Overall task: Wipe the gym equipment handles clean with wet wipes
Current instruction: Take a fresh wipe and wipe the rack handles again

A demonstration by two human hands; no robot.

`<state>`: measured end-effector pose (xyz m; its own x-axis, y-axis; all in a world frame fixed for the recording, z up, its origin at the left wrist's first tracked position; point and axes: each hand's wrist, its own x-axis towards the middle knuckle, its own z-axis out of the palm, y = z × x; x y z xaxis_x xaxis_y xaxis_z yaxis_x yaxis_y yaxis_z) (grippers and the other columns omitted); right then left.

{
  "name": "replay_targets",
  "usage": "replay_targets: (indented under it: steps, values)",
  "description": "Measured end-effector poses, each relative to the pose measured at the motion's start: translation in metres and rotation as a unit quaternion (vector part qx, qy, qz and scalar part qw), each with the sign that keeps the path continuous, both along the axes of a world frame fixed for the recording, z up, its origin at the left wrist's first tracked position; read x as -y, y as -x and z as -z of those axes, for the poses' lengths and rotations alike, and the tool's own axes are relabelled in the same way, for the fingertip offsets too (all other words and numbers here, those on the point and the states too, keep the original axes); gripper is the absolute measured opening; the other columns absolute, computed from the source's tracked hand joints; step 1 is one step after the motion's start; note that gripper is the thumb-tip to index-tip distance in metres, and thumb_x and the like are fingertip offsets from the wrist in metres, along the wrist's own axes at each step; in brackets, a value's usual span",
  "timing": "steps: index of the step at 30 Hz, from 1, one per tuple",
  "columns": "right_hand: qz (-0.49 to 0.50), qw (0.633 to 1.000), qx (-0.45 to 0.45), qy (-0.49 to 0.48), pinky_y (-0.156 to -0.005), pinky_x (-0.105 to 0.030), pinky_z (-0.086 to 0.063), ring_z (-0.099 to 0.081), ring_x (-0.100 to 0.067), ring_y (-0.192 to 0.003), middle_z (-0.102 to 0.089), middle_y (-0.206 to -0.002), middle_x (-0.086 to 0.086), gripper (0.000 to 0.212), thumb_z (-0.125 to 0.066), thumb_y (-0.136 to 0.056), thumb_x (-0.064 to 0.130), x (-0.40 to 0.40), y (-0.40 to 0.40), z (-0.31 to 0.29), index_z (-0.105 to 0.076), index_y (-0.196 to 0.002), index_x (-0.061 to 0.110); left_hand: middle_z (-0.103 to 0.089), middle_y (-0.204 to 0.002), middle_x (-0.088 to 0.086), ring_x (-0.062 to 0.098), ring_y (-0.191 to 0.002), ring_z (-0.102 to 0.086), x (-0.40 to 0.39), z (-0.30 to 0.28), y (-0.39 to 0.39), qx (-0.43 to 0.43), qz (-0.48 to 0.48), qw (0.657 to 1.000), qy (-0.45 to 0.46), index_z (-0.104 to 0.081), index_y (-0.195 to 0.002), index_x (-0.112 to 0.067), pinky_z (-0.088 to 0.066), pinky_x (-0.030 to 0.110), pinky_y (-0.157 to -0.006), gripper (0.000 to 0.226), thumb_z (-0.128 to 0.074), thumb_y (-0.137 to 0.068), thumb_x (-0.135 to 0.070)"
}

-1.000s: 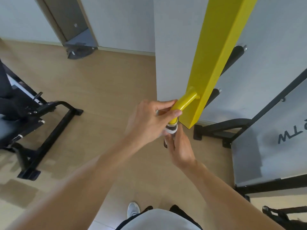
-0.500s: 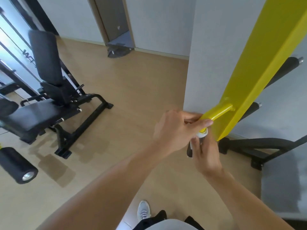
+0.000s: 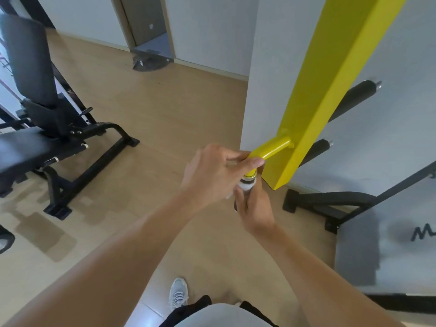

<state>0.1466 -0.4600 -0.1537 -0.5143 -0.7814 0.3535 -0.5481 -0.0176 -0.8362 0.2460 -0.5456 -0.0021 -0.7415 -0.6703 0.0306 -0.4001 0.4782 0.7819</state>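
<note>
A yellow handle [image 3: 273, 148] sticks out of the slanted yellow beam [image 3: 330, 90] and bends downward. My left hand [image 3: 212, 175] grips it at the bend, with fingers and thumb curled round the yellow tube. Just below, my right hand [image 3: 254, 208] wraps round the handle's lower black part. A white band [image 3: 246, 186] shows between the two hands; I cannot tell whether it is a wet wipe or a ring on the handle. The lower grip is mostly hidden by my right hand.
A black weight bench [image 3: 35, 147] stands on the wooden floor at the left. Black padded pegs [image 3: 354, 97] and a black frame base [image 3: 330, 204] lie behind the beam at the right. A white wall corner [image 3: 247, 90] is just behind the handle. My shoe [image 3: 178, 293] is below.
Both hands keep their hold on the handle. The view has swung left, bringing the black bench into sight.
</note>
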Motion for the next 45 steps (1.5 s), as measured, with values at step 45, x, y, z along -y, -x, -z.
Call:
replay_targets:
  steps: [45]
  values:
    - [0.045,0.993,0.108,0.026,-0.068,-0.016,-0.047,-0.064,-0.002,-0.079,-0.068,-0.089,-0.001,0.022,-0.062,-0.094,0.008,-0.002,-0.01,-0.023,-0.055,-0.109,0.023,-0.053,-0.052,-0.021,0.007,-0.051,-0.044,-0.024,0.009,-0.003,0.009,-0.057,0.997,0.046,-0.075,-0.099,-0.044,-0.034,0.026,-0.054,0.032,-0.056,-0.088,-0.067]
